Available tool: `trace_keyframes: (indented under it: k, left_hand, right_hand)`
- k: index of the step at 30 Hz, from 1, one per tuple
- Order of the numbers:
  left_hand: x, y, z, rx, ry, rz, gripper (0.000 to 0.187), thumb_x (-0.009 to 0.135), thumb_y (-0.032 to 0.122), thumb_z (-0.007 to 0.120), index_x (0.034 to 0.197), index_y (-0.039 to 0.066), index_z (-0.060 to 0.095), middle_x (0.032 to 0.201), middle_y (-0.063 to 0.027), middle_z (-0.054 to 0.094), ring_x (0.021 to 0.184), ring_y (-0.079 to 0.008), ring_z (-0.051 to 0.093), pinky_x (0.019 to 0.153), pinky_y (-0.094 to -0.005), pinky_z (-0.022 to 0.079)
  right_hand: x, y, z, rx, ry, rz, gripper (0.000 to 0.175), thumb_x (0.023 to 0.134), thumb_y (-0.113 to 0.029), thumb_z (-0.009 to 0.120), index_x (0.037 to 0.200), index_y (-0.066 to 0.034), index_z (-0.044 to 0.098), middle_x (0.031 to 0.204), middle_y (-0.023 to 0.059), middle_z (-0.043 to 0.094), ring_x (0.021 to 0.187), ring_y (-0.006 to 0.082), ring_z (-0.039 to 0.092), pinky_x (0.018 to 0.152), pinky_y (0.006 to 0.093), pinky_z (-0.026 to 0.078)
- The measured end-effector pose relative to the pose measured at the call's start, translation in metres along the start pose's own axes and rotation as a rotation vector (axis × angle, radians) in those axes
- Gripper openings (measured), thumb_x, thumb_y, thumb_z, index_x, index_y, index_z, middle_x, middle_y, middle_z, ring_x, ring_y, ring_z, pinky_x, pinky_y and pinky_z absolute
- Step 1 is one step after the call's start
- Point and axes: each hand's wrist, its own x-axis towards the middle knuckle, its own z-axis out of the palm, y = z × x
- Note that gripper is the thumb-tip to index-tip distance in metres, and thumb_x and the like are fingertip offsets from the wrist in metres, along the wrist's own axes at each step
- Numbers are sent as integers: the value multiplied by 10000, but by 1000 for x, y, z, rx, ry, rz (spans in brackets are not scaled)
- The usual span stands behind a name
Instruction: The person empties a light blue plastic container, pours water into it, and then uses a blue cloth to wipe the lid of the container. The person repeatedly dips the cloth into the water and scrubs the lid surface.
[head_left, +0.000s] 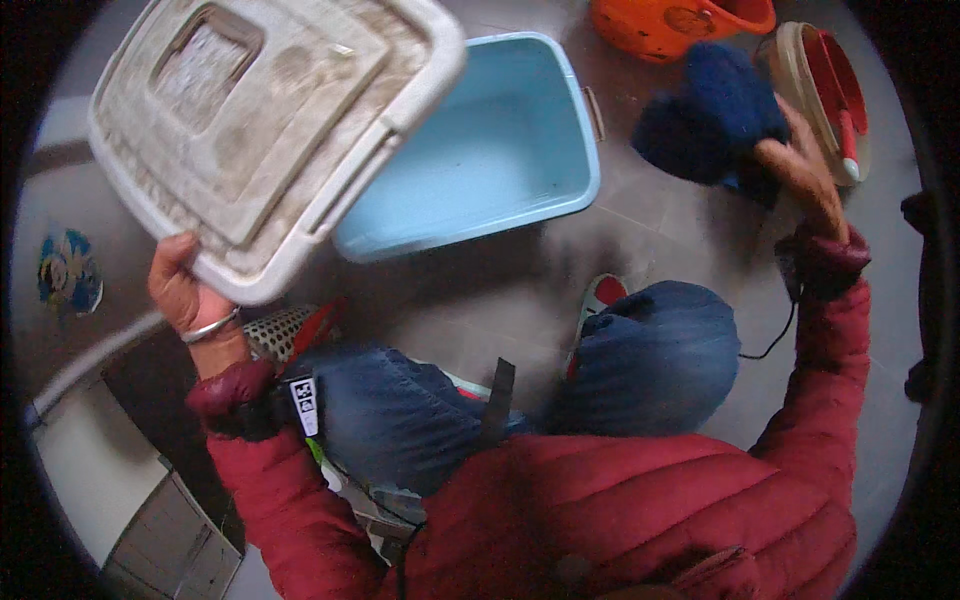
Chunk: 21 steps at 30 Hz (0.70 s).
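My left hand (191, 289) grips the near corner of a large off-white plastic lid (300, 127), its surface stained with brown dirt. The lid is tilted and raised, covering the left part of a light blue plastic storage bin (495, 142). The visible inside of the bin has nothing in it. To the bin's right, my right hand (806, 165) holds a dark blue cloth bundle (727, 112) above the floor. The bundle is blurred, so I cannot tell what kind of cloth it is.
An orange plastic tub (660, 30) stands at the top right. Next to it a pale bucket (795, 97) with a red inside leans on its side. A perforated item (281, 330) lies by my left knee. A cartoon sticker (71, 270) is at far left, above a cardboard box (161, 540).
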Motion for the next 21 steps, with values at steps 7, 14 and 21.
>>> trace_keyframes:
  k: [7,14,21]
  left_hand:
    - [15,-2,16,-182,-456,-56,607,698,-31,546,1292,-61,420,1192,-189,559,1107,-342,537,1055,-492,360]
    - [11,-7,21,-190,-482,-108,219,696,-23,566,909,-58,603,888,-137,631,867,-268,601,927,-383,452]
    - [14,-28,24,-99,-209,-167,430,676,-27,546,1104,-65,550,1007,-144,618,922,-294,593,960,-419,440]
  right_hand:
    - [117,-86,165,-583,-223,-453,498,742,-59,630,1223,-31,505,940,161,655,813,278,658,712,378,565]
    - [179,-64,277,-885,-593,-281,475,736,-44,613,1203,-56,524,883,173,656,765,290,664,653,375,569]
    - [215,-37,295,-852,-524,-224,477,732,-74,636,1198,-65,535,911,162,657,787,277,658,676,374,559]
